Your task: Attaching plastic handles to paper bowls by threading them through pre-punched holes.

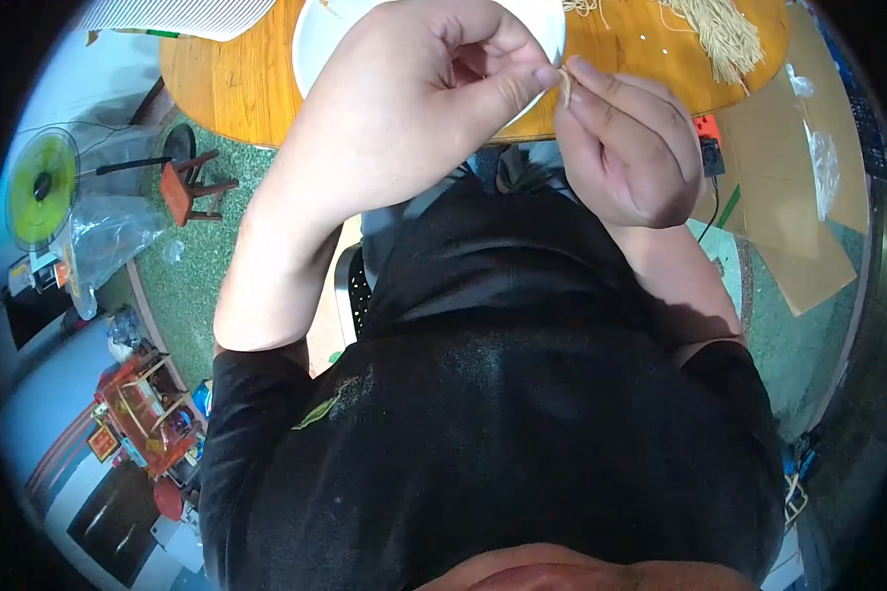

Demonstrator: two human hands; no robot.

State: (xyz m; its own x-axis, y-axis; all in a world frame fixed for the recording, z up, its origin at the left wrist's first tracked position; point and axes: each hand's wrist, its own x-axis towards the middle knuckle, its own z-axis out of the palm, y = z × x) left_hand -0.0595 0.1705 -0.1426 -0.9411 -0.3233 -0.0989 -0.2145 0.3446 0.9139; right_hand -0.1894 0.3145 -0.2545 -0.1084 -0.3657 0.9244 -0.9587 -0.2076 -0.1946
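Thumb and fingertips of my left hand [414, 103] pinch a short length of beige string [566, 91]. My right hand [633, 148] meets it there, its fingers closed on the same string, so the fingertips of both hands almost touch. What else lies between them is too small to make out. Beneath my left hand sits a white round dish [308, 49], largely covered by the hand. A bundle of cut beige strings [721, 39] lies on the wooden table [229, 84] at the far right.
A few tiny white bits [665, 51] lie beside the strings. At the far left is a white ribbed basket [187, 15]. On the left, a green fan [42, 187] and a small red-brown stool [179, 195] stand. Flattened cardboard [774, 167] is on the right.
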